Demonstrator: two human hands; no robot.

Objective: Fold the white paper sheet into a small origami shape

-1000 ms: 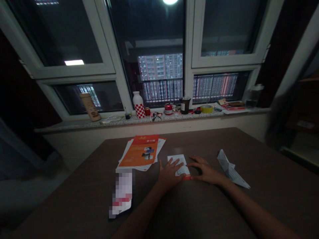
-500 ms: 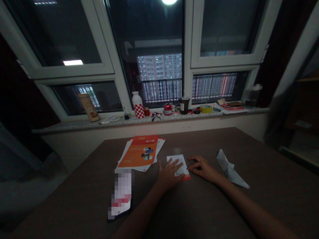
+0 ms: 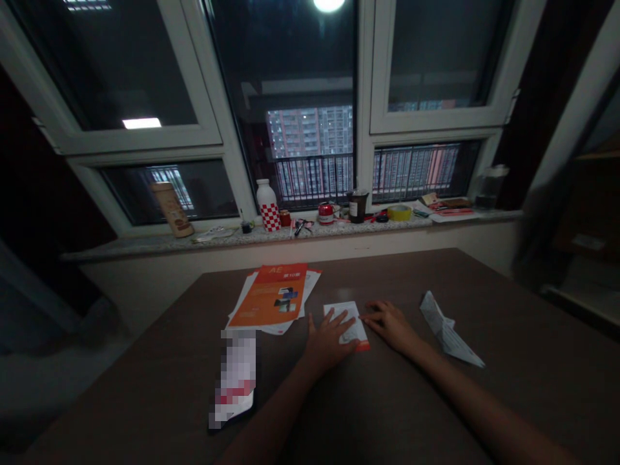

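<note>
A folded sheet of paper [image 3: 345, 310], white with a printed drawing and an orange-red strip at its near edge, lies flat on the table. My left hand [image 3: 330, 339] rests on it, fingers spread and palm down, covering its lower left part. At the paper's right edge is my right hand [image 3: 389, 323], its fingers stretched out and slightly apart; the fingertips reach the edge, and nothing shows held in them. Farther right lies a folded paper shape [image 3: 448, 332] with pointed ends, apart from both hands.
Orange-covered printed sheets [image 3: 268, 303] are stacked on the table [image 3: 159, 374] at the back left. A blurred-out phone-like object [image 3: 237, 371] lies left of my left forearm. Along the windowsill [image 3: 217, 242] stand a checkered bottle [image 3: 268, 206], a dark cup [image 3: 357, 208] and yellow tape [image 3: 400, 213].
My right hand has shifted slightly up along the paper's right edge, its fingers drawn a little closer together. My left hand stays pressed on the paper.
</note>
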